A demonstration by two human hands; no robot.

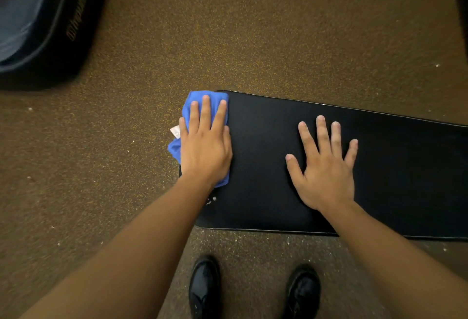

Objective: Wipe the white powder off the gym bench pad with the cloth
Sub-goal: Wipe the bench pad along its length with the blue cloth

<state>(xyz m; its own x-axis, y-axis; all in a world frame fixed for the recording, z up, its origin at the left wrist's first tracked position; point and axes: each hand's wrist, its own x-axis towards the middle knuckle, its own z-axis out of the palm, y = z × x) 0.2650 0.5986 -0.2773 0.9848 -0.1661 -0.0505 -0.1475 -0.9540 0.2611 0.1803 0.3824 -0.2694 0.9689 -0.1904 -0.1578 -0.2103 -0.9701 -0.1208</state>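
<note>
Blue cloth pressed flat on left end of black bench pad by left hand, fingers straight. Right hand laid flat on pad, fingers spread, nothing held. Bit of white powder seen on pad near left wrist. Black shoes seen on floor below

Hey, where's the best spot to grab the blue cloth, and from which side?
Probably the bunched corner of the cloth that hangs past the pad's left end, taken from the left: it sticks out free, while the left hand lies flat on the rest.
</note>
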